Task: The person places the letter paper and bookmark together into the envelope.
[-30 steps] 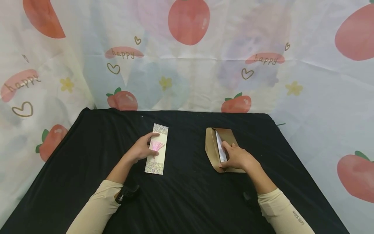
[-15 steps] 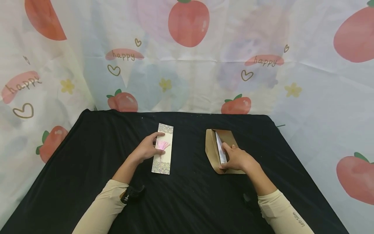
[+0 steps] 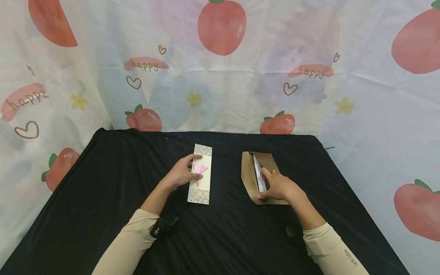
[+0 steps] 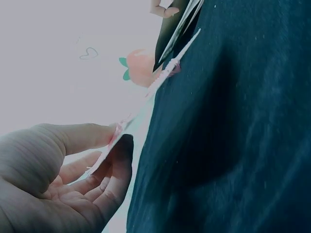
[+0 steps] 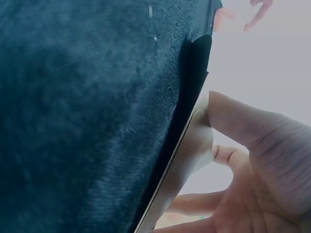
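One cream, oblong paper card (image 3: 205,179), pinched in our left hand (image 3: 179,173), is at nine o'clock from the brown, rectangular paper envelope (image 3: 249,175) our right hand (image 3: 282,186) grips; a slack pinch could drop it.

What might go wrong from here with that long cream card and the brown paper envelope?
The pink thread tassel spreads across the long cream card beside the thumb of the left hand, so it might get crumpled. The right hand grips the brown paper envelope at its mouth, which could crease. White paper shows in that opening and might shift.
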Tool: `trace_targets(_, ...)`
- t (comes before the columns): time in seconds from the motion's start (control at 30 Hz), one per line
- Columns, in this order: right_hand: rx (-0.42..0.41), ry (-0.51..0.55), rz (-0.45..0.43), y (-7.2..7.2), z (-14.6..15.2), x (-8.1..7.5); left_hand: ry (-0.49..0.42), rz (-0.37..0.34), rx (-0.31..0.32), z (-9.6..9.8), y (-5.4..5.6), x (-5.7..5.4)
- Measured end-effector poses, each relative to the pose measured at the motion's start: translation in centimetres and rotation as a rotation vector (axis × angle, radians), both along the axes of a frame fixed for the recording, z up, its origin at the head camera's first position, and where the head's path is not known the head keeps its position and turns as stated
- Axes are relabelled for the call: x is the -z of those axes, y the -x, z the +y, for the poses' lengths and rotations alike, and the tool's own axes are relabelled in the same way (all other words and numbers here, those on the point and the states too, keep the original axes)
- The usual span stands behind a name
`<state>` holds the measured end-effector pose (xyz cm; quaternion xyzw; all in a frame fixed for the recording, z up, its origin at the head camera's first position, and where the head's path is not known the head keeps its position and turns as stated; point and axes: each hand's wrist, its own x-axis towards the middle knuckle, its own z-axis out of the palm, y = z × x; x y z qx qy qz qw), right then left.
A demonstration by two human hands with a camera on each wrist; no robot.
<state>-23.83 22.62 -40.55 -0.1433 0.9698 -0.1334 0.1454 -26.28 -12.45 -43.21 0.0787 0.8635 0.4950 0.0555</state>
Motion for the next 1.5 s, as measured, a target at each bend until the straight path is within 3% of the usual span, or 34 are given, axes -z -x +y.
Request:
trace_targets(0.67,-0.011,0.004,0.025,0.0,0.1,0.1,-0.049,0.035,0.075,5.0,0.5,0.1)
trace_targets(1.0,-0.011,-0.005,0.03,0.1,0.2,0.1,-0.099,0.006,0.109,7.6,0.5,0.1)
trace_targets(1.5,-0.001,-0.007,0.022,0.1,0.2,0.2,-0.054,0.024,0.119,11.5,1.2,0.5)
